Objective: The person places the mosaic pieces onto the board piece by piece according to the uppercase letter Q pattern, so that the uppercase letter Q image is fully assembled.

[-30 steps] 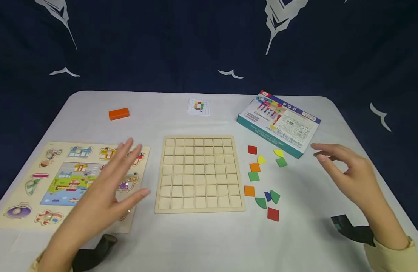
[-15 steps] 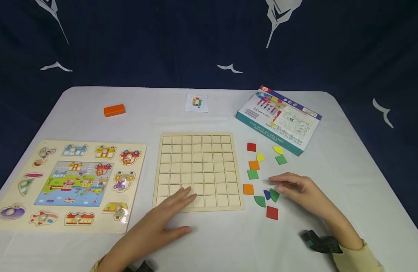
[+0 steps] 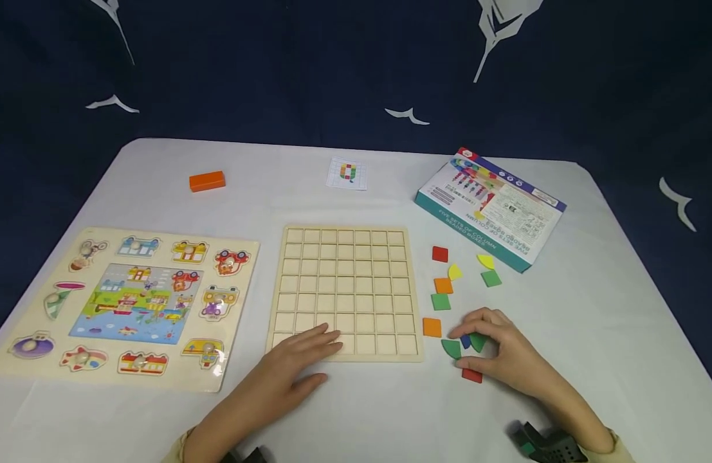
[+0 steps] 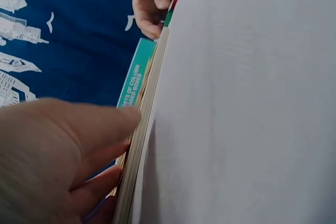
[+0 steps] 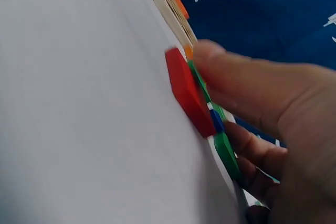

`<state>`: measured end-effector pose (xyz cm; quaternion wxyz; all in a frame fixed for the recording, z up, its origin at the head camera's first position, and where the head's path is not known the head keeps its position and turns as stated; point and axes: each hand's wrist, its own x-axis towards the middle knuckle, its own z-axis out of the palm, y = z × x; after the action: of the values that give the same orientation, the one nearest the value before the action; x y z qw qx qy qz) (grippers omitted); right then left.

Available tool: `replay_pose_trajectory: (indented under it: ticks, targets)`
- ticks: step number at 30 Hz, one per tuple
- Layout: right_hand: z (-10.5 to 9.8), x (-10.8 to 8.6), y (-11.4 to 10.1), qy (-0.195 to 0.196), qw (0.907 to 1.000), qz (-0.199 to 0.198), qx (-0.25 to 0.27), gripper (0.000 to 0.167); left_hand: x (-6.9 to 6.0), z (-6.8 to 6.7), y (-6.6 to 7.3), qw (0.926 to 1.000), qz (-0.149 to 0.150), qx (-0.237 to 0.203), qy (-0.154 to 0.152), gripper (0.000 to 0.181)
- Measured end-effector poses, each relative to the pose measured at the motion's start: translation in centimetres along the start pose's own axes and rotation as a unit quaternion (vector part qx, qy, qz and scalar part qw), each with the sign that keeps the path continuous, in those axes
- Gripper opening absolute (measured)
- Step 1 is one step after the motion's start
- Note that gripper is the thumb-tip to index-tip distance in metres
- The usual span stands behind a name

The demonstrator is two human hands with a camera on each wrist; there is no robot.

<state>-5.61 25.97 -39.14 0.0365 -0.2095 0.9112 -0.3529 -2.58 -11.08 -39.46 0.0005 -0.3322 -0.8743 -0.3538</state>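
My left hand (image 3: pixel 286 370) lies over the near left edge of the wooden grid board (image 3: pixel 346 289), fingers extended and holding nothing. In the left wrist view, its thumb is beside the board's edge (image 4: pixel 144 114). My right hand (image 3: pixel 506 350) reaches down over the loose pieces, thumb and index finger bent and apart. Near their tips lies a green quarter-circle piece (image 3: pixel 451 349); a small blue piece (image 3: pixel 465 341) and another green piece (image 3: pixel 478 341) show between them. A red square (image 3: pixel 473 375) is partly hidden under the thumb; the right wrist view shows this red piece (image 5: pixel 189 93) up close.
More coloured pieces, such as an orange square (image 3: pixel 431 327) and a red square (image 3: pixel 439 254), lie right of the board. A box (image 3: pixel 491 209) stands behind them. A picture puzzle (image 3: pixel 231 321) lies left, an orange block (image 3: pixel 207 181) and a pattern card (image 3: pixel 346 173) at the back.
My left hand has come from over the puzzle down to the board's near edge. The right hand has moved left from beside the box to the loose pieces.
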Motion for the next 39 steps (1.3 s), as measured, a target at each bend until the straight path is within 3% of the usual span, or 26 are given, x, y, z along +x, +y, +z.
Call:
replay_pose_trajectory:
  ticks: [6, 15, 30, 35, 39]
  targets:
    - [0.5, -0.1, 0.0, 0.028, 0.9991, -0.021, -0.025, 0.045, -0.1, 0.1, -0.1, 0.9999, 0.002, 0.006, 0.015, 0.038]
    - [0.7, -0.5, -0.4, 0.033, 0.9990, -0.015, -0.026, 0.047, -0.1, 0.2, 0.1, 0.9999, -0.008, -0.008, 0.009, 0.034]
    - [0.9, 0.3, -1.1, 0.074, 0.9972, -0.004, -0.011, 0.044, -0.2, 0.0, -0.4, 0.9998, 0.011, -0.010, 0.016, 0.035]
    - [0.3, 1.0, -1.7, 0.090, 0.9953, 0.030, 0.020, 0.034, -0.1, 0.1, -0.4, 0.9996, 0.009, -0.019, 0.021, 0.032]
    - [-0.7, 2.4, -2.5, 0.088, 0.9908, 0.040, 0.095, 0.025, -0.3, 0.3, -0.4, 0.9994, 0.012, -0.019, 0.025, 0.031]
